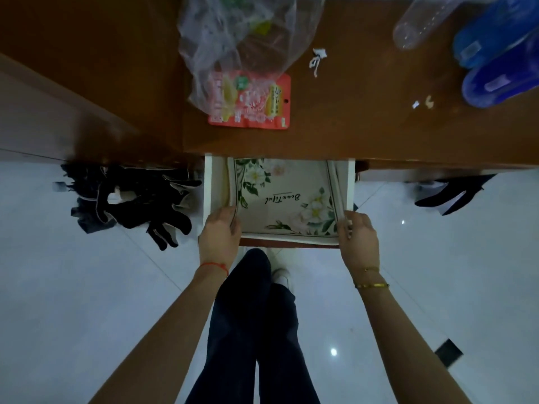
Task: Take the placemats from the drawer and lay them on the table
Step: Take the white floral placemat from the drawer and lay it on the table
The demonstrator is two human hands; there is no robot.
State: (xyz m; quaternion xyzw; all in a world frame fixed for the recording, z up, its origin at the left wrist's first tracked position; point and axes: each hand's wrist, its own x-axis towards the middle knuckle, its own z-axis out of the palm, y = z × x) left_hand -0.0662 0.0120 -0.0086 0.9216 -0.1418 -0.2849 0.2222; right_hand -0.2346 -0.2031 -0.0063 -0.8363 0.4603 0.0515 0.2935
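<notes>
Your left hand (220, 231) grips the left edge of the placemats (284, 196), and your right hand (359, 236) pinches their right edge. They lie in the open drawer (208, 188), under the table (364, 118).

1 head view only: looks steeply down from above, close over desk (379, 126) near edge and open drawer (208, 185); own arms, legs, floor (73, 287) below.

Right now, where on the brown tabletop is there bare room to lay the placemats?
Bare wood lies between the red snack pouch and the blue slippers, apart from small white scraps. The far middle is crowded by the clear plastic bag.
</notes>
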